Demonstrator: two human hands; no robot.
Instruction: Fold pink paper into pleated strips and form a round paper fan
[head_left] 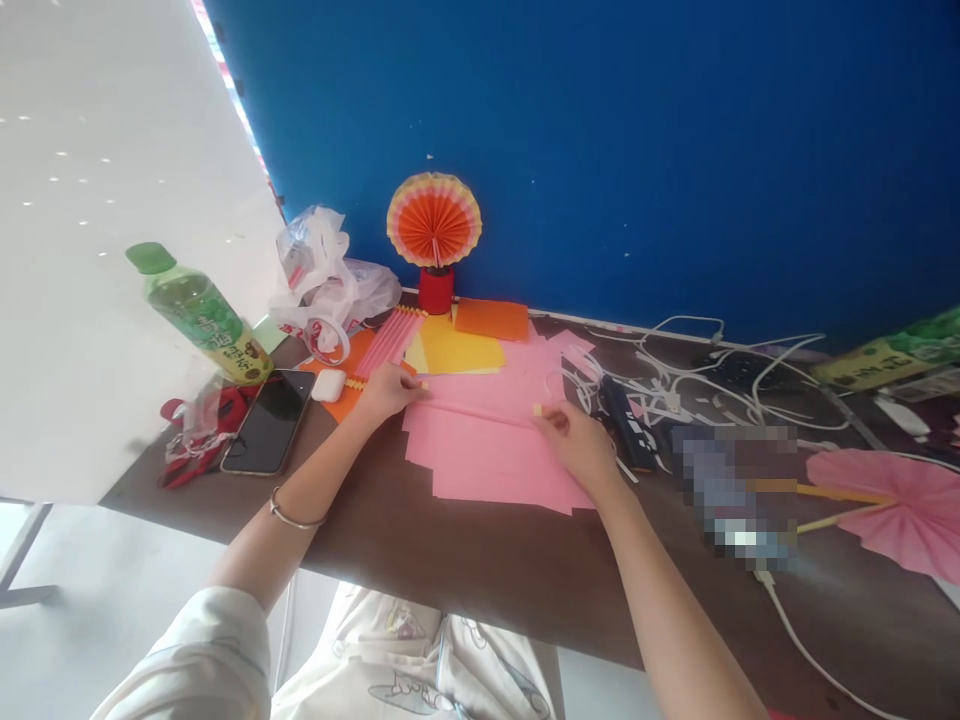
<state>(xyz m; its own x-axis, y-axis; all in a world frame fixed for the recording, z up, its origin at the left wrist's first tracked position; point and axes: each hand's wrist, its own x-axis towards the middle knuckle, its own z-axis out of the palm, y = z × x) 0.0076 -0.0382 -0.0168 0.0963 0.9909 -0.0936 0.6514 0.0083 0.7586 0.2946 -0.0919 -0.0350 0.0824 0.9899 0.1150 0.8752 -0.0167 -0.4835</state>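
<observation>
Taking the pink sheets as the dial's centre, the bottle stands at ten o'clock, behind the phone at nine; a wide sweep of the left arm could knock it over. The case lies just beside the phone, and a pleated bundle rests on orange paper between ten and eleven. Near ten, the left hand pinches one yellow-tipped end of a narrow pink strip; the strip runs taut-looking across the sheets, though whether it touches them I cannot tell. Near twelve, the round fan stands in its small red base, likely easy to tip if bumped. At three, the right hand pinches the strip's other end. Uneven tension could crease or tear it, and a slackened pinch might let any folds spring open. The sheets lie loose and overlapping on the worktop, so a dragging wrist could shift them. Cables at two might snag the right hand.
</observation>
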